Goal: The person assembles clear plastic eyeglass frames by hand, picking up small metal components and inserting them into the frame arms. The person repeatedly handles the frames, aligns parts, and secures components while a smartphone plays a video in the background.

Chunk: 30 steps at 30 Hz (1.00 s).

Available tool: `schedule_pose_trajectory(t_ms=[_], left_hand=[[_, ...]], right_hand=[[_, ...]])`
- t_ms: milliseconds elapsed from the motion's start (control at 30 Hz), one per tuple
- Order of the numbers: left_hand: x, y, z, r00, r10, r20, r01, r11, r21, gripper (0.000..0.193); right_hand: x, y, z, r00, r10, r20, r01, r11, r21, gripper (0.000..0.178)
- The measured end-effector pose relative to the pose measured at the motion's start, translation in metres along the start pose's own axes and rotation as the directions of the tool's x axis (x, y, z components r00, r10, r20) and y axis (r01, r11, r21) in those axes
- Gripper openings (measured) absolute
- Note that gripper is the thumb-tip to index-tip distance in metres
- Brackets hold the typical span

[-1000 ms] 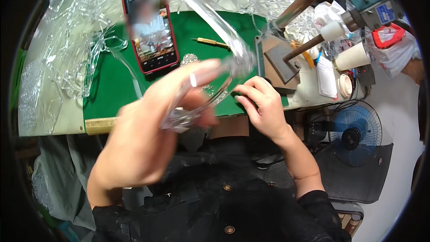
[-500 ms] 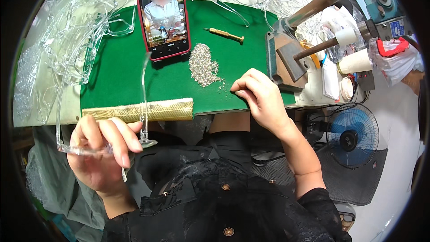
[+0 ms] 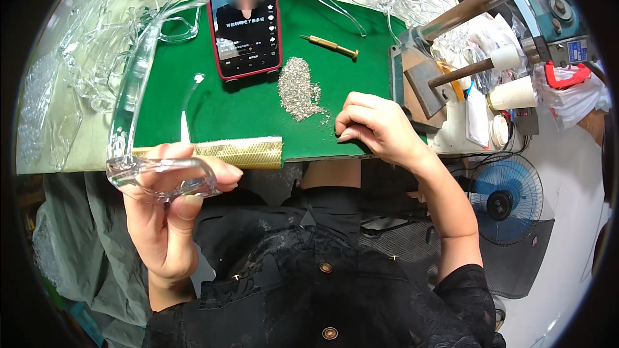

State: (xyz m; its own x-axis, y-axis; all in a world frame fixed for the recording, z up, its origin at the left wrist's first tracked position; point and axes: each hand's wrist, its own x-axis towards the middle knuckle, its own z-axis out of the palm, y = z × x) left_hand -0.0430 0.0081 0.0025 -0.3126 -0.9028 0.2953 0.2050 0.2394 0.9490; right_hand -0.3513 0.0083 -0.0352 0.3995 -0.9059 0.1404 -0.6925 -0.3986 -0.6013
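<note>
A clear plastic eyeglass frame (image 3: 133, 113) is pinched in my left hand (image 3: 164, 235) over the table's near edge, by its rim. One temple arm points up and away on the left. My right hand (image 3: 380, 125) rests at the near edge of the green mat (image 3: 358, 84), thumb and fingers pressed together; whatever may be between them is too small to make out. Just left of those fingertips lies a heap of tiny silvery screws (image 3: 298, 90), a few scattered. Beyond the heap lies a brass screwdriver (image 3: 332, 48).
A red-cased phone (image 3: 248, 42) stands upright behind the mat's middle. A gold patterned strip (image 3: 248, 153) lies along the near edge. Many clear frames (image 3: 97, 58) pile up at left and back. A bench press (image 3: 422, 84) stands right, with a paper cup (image 3: 514, 93) and a fan (image 3: 506, 200) beyond.
My left hand has turned the eyeglass frame and brought its rim closer to the table edge. My right hand has hardly moved. The phone's picture is different.
</note>
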Motion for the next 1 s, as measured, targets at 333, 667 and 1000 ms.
schedule_pose_trajectory(t_ms=[333,667,1000], left_hand=[[0.023,-0.006,0.002,0.925,0.288,0.247,-0.365,0.854,0.372,0.014],[0.036,-0.057,0.064,0.814,0.4,0.422,-0.493,0.86,0.134,0.024],[0.037,-0.054,0.079,0.827,0.321,0.461,-0.393,0.917,0.067,0.026]], right_hand=[[0.004,0.005,0.002,0.994,-0.101,0.039,0.106,0.984,-0.141,0.011],[0.004,-0.068,-0.05,0.909,-0.261,-0.326,0.313,0.943,0.116,0.009],[-0.002,-0.082,-0.057,0.871,-0.349,-0.346,0.293,0.934,-0.204,0.017]])
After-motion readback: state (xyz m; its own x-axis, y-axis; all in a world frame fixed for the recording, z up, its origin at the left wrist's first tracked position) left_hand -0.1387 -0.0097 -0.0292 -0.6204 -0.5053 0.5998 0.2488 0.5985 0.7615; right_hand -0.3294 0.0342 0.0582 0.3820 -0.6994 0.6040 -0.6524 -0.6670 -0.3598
